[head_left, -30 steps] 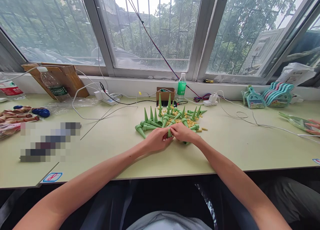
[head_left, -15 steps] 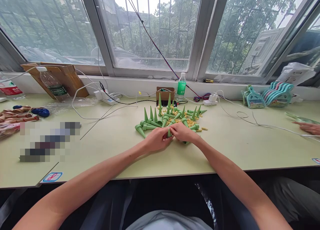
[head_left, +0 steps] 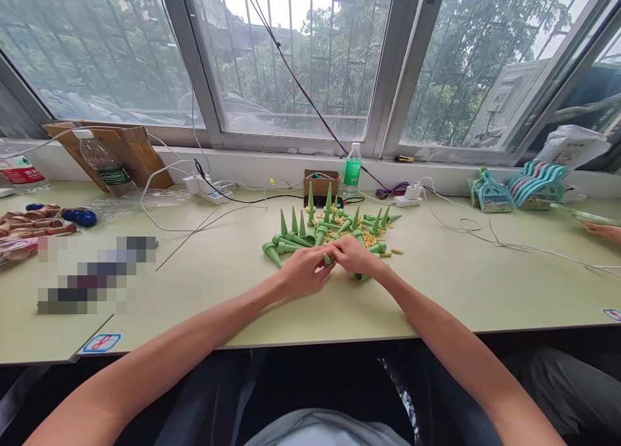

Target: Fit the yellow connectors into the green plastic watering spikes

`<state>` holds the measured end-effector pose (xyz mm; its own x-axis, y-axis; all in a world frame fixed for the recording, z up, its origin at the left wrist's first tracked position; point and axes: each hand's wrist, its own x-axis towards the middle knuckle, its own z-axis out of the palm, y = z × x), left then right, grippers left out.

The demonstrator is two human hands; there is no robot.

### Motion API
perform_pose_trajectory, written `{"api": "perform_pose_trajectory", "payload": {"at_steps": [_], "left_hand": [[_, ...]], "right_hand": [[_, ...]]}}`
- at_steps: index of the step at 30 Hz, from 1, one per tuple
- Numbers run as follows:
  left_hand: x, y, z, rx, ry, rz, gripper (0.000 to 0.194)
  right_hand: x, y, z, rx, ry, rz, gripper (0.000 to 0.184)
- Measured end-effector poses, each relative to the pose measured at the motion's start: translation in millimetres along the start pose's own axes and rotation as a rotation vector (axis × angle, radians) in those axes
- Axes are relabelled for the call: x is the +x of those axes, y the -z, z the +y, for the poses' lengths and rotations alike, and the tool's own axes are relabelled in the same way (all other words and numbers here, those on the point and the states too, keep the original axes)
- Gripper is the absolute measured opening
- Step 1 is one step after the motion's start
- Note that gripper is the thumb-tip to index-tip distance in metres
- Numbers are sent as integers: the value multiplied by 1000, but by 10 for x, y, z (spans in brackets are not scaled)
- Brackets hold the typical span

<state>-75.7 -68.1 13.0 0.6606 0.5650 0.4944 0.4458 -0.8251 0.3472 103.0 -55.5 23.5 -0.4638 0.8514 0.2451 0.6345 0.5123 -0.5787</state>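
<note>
My left hand point(head_left: 306, 269) is closed around a green plastic cone-shaped spike point(head_left: 328, 259), whose tip shows between the fingers. Against it, my right hand point(head_left: 353, 254) has its fingers pinched together at the spike's other end; what the fingertips grip is hidden. Just beyond both hands spreads a pile of similar green spikes point(head_left: 283, 247), several standing point up and others lying on their sides. Small yellow plastic pieces point(head_left: 376, 240) lie scattered among them. One more green spike lies partly hidden beneath my right wrist.
A small brown box point(head_left: 322, 183) and a green-labelled bottle point(head_left: 353, 169) stand behind the pile. White cables point(head_left: 468, 225) cross the table point(head_left: 436, 291). Teal plastic hangers point(head_left: 536, 184) sit at the right, near another person's hand point(head_left: 603, 231). Wooden-handled items point(head_left: 36, 225) lie far left.
My hands stay together in nearly the same place, and the held spike has tilted slightly. At the right edge, the other person's hand and a clear-wrapped green item have moved up and away.
</note>
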Motion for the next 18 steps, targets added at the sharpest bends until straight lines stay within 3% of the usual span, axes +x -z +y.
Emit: {"api": "perform_pose_trajectory", "payload": {"at_steps": [7, 18], "left_hand": [[-2, 16, -49, 132, -69, -16, 19], [21, -8, -73, 17, 85, 105, 17]], "right_hand": [[25, -20, 26, 40, -51, 54, 43], [8, 3, -25, 161, -44, 91, 46]]}}
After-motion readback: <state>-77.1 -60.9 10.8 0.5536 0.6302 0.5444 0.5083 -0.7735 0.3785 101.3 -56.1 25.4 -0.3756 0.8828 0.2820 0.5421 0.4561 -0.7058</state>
